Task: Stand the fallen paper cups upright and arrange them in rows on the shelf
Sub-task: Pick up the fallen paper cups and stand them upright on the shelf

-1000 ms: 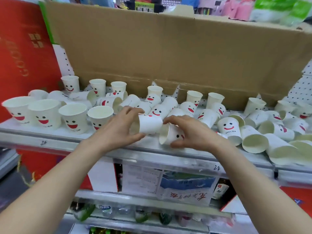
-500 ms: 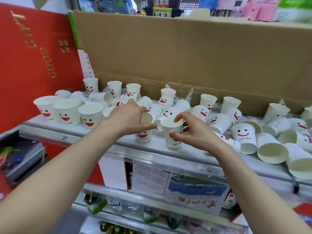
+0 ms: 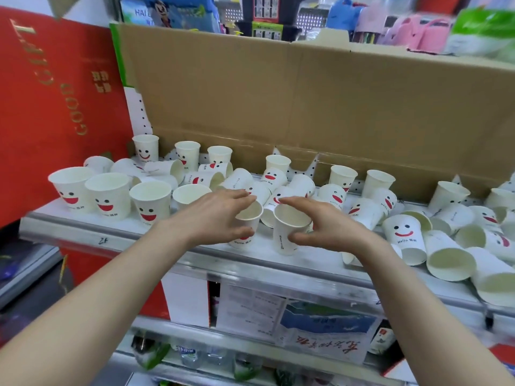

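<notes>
Many white paper cups with red smiling faces cover the white shelf (image 3: pixel 83 227). A row of upright cups (image 3: pixel 110 199) stands at the front left. Two more stand upright at the front middle. My left hand (image 3: pixel 217 218) curves loosely around the left one (image 3: pixel 249 218), thumb against its wall, fingers stretched over the rim. My right hand (image 3: pixel 323 224) curves around the right one (image 3: pixel 288 232) the same way. Several fallen cups (image 3: pixel 448 260) lie on their sides at the right and behind my hands. A few upright cups (image 3: pixel 145 147) line the back.
A brown cardboard sheet (image 3: pixel 306 107) forms the back wall behind the cups. A red gift box (image 3: pixel 55 107) closes off the shelf's left end. The shelf's metal front rail (image 3: pixel 250 268) runs below my hands, with bottles on a lower shelf (image 3: pixel 189 355).
Both hands turned their cups from lying to upright and set them on the front of the shelf. The fingers have now spread away from the cups. The view shifted left.
</notes>
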